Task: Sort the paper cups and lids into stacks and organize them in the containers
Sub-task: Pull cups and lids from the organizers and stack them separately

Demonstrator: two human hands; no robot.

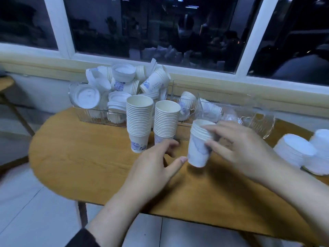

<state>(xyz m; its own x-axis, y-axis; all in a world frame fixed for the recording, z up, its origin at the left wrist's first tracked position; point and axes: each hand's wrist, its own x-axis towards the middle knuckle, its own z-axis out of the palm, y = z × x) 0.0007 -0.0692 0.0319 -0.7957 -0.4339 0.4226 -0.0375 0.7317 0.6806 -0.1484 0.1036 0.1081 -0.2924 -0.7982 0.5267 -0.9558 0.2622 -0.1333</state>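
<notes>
on the wooden table [85, 168], the right hand [243, 148] pinched a short cup stack [200, 145], and the spread left hand [153, 166] could bump the tall stacks [139, 122] over.

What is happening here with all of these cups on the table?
A person is sorting white paper cups with blue print on a wooden table. The right hand grips a short stack of nested cups, tilted above the table, and the left hand reaches toward it with open fingers. Two taller cup stacks stand upright behind. A clear plastic container holds mixed cups and lids. White lid stacks lie at the right.
</notes>
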